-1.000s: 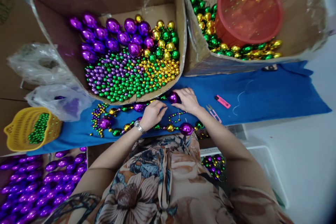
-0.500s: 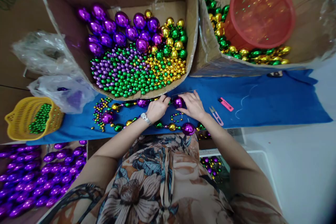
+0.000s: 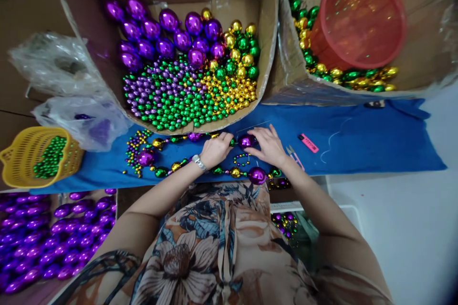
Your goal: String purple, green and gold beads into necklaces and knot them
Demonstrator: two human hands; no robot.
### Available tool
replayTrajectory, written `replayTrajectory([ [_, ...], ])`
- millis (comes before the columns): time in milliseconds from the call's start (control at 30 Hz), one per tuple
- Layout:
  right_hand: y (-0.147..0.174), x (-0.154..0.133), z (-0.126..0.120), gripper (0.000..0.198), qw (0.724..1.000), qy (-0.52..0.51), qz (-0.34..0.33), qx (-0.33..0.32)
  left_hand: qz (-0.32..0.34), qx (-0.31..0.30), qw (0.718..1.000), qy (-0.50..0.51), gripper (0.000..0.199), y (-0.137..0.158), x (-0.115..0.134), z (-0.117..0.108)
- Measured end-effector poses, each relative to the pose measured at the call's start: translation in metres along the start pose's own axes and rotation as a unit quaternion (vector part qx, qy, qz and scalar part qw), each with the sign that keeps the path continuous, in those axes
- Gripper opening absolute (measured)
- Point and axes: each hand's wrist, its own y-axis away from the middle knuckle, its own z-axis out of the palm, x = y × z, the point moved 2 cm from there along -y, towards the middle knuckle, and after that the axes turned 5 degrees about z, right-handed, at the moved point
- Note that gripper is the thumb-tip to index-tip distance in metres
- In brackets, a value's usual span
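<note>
A strand of shiny purple, green and gold beads [image 3: 175, 167] lies looped on the blue cloth. My left hand [image 3: 216, 149], with a watch on its wrist, is closed in a pinch on the strand beside a small green bead [image 3: 232, 142]. Just to the right, the thumb and fingers of my right hand [image 3: 268, 145] close around a big purple bead [image 3: 246, 141]. A thin thread [image 3: 258, 126] runs above that bead. Below it lies a small ring of tiny beads [image 3: 242, 160]. Nearer my body is another large purple bead [image 3: 256, 176] on the strand.
Behind my hands stands a cardboard box [image 3: 270, 57] of loose beads; another box [image 3: 293, 90] holds a red bucket [image 3: 358, 24]. Thread snips [image 3: 295, 158] and a pink box cutter [image 3: 308, 143] lie right on the blue cloth [image 3: 386, 143]. A yellow basket [image 3: 17, 162] stands left.
The large purple bead and my right hand have shifted slightly right, with the small green bead now showing beside my left fingertips. The whole view has moved a little.
</note>
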Motion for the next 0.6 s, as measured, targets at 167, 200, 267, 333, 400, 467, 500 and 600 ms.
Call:
replayTrajectory([
  [167,-0.041,0.018,-0.025,0.035,0.995,0.062,0.045,-0.066,0.008,0.008,1.0,-0.003,0.036,0.0,0.0,0.002],
  [200,-0.051,0.021,-0.026,0.032,0.99,0.094,0.041,-0.098,0.007,0.007,1.0,-0.003,0.036,0.0,0.0,0.002],
  [267,-0.069,0.025,-0.024,0.026,0.975,0.144,0.026,-0.168,0.004,0.002,1.0,-0.006,0.036,0.0,0.0,0.002],
  [333,-0.082,0.027,-0.02,0.022,0.961,0.168,0.021,-0.218,0.001,-0.002,1.0,-0.007,0.036,0.0,0.001,0.001],
  [400,-0.09,0.029,-0.014,0.019,0.953,0.174,0.021,-0.248,-0.002,-0.004,1.0,-0.002,0.037,-0.001,0.001,0.001],
  [467,-0.093,0.031,-0.01,0.016,0.947,0.173,0.012,-0.271,-0.005,-0.002,1.0,0.01,0.037,-0.001,0.0,0.001],
  [500,-0.093,0.031,-0.009,0.016,0.945,0.174,0.003,-0.277,-0.007,-0.001,1.0,0.017,0.037,-0.001,0.0,0.001],
  [600,-0.088,0.028,-0.014,0.021,0.948,0.183,-0.036,-0.256,-0.009,0.002,0.999,0.031,0.037,-0.002,0.0,0.002],
])
